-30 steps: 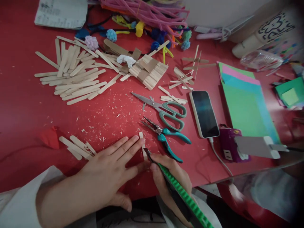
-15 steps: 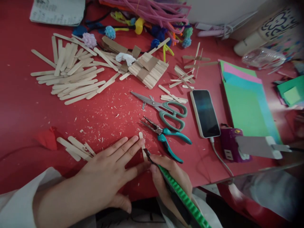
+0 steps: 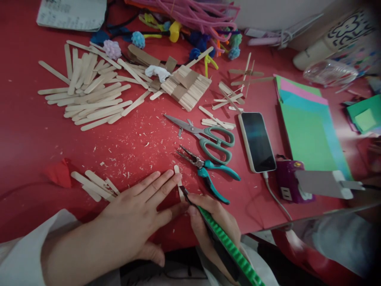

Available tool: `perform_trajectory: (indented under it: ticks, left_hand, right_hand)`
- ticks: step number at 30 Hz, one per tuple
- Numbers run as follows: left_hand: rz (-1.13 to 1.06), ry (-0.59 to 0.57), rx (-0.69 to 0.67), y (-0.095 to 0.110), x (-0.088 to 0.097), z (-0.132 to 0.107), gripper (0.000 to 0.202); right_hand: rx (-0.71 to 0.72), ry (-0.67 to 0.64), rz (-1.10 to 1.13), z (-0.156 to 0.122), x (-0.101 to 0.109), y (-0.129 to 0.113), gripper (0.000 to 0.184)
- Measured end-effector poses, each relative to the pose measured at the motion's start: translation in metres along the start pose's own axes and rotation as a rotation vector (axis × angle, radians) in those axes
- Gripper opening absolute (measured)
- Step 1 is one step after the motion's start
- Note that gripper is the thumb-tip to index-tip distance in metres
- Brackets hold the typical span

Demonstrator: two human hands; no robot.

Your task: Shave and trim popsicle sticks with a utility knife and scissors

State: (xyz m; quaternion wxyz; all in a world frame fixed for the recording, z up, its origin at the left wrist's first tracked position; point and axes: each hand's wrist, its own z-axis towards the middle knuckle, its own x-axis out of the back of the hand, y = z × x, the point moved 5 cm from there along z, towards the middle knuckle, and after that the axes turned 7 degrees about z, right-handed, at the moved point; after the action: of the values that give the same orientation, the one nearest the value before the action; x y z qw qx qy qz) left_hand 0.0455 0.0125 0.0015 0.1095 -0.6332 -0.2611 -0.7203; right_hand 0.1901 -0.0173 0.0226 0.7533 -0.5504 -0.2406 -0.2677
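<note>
My left hand [image 3: 139,212] lies flat on the red table [image 3: 35,143], fingers stretched out and pressing beside a short wooden stick [image 3: 178,180]. My right hand [image 3: 216,226] is closed round a green utility knife [image 3: 226,246]. The knife's dark tip touches the stick near my left fingertips. Small wood shavings are scattered round the stick.
Teal pliers [image 3: 208,174] and green-handled scissors [image 3: 208,139] lie just beyond my hands. A phone [image 3: 257,141], coloured paper [image 3: 306,127], a purple box [image 3: 288,180], a heap of wooden sticks [image 3: 89,95], a glued stick panel [image 3: 187,89] and pipe cleaners [image 3: 190,16] lie farther off.
The view shifted slightly; both hands and the knife stay in the same place on the stick.
</note>
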Motion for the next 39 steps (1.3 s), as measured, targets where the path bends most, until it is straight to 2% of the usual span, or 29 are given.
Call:
perform_trajectory:
  ticks: [6,12,18,24,28,30,33,39]
  left_hand:
    - [-0.002,0.007,-0.006,0.000,0.001,0.001,0.093]
    - [-0.040,-0.005,0.002,0.000,-0.002,0.001,0.097]
    - [-0.053,-0.041,-0.018,-0.001,-0.003,0.000,0.097]
    - [0.016,-0.086,-0.060,0.001,-0.001,0.002,0.094]
    - [0.077,-0.036,-0.073,0.002,0.004,0.003,0.093]
    - [0.098,-0.023,-0.068,0.002,0.005,0.003,0.094]
    - [0.109,-0.021,-0.084,0.002,0.004,0.002,0.092]
    - [0.078,-0.019,-0.088,0.001,0.003,0.000,0.094]
  right_hand:
    - [0.010,-0.006,0.014,0.000,-0.003,0.000,0.018]
    - [-0.026,-0.058,-0.009,0.001,-0.005,-0.004,0.019]
    - [-0.071,-0.054,0.038,0.008,-0.006,-0.003,0.018]
    - [-0.091,0.029,0.138,0.009,-0.003,0.005,0.012]
    - [-0.004,0.170,0.085,-0.006,0.007,0.005,0.011]
    - [0.012,0.195,0.064,-0.013,0.009,0.004,0.011]
    - [-0.042,0.123,0.107,-0.015,0.007,0.006,0.013]
    - [-0.063,0.071,0.198,-0.008,0.001,0.009,0.012]
